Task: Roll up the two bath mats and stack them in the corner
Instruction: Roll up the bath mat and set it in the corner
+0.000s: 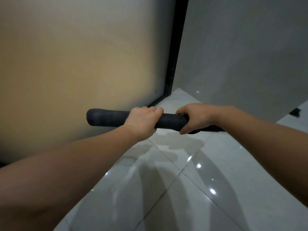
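Left hand, right hand: grip closed round rolled mat.

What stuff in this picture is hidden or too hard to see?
Head view only:
- Rolled mat: its middle is covered by the left hand, its right end by the right hand.
- Dark thing at the right wall: too small and blurred to name.
- Second mat: cannot tell whether it is in view.
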The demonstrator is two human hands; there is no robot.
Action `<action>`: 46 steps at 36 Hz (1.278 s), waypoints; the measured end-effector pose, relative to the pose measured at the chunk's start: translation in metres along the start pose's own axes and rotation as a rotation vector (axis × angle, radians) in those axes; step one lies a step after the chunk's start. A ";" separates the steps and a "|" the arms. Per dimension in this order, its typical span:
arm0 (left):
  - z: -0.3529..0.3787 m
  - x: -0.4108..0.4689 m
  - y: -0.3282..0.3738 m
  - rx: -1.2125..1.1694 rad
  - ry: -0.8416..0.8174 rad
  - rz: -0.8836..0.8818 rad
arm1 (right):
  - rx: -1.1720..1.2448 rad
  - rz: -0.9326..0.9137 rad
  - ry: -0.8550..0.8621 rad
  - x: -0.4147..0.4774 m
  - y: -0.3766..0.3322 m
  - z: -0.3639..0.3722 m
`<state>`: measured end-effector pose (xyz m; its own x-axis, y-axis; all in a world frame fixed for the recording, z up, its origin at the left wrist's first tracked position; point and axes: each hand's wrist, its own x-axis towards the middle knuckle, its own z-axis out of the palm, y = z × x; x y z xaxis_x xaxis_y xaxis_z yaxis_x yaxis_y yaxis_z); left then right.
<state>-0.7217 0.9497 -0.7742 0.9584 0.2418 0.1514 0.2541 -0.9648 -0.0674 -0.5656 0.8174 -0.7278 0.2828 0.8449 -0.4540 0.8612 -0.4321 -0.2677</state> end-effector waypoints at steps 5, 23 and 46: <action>0.001 0.003 0.002 -0.055 -0.002 -0.014 | 0.020 0.047 0.028 -0.006 0.005 -0.001; -0.003 0.005 0.020 -0.931 -0.100 -0.305 | -0.506 0.044 0.681 -0.048 -0.006 -0.077; 0.024 -0.002 0.049 -1.308 -0.022 -0.447 | -0.055 -0.327 0.744 -0.045 -0.078 -0.068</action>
<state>-0.7078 0.9047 -0.8016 0.8337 0.5429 -0.1014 0.2433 -0.1963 0.9499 -0.6167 0.8341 -0.6290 0.2037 0.9224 0.3282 0.9627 -0.1277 -0.2385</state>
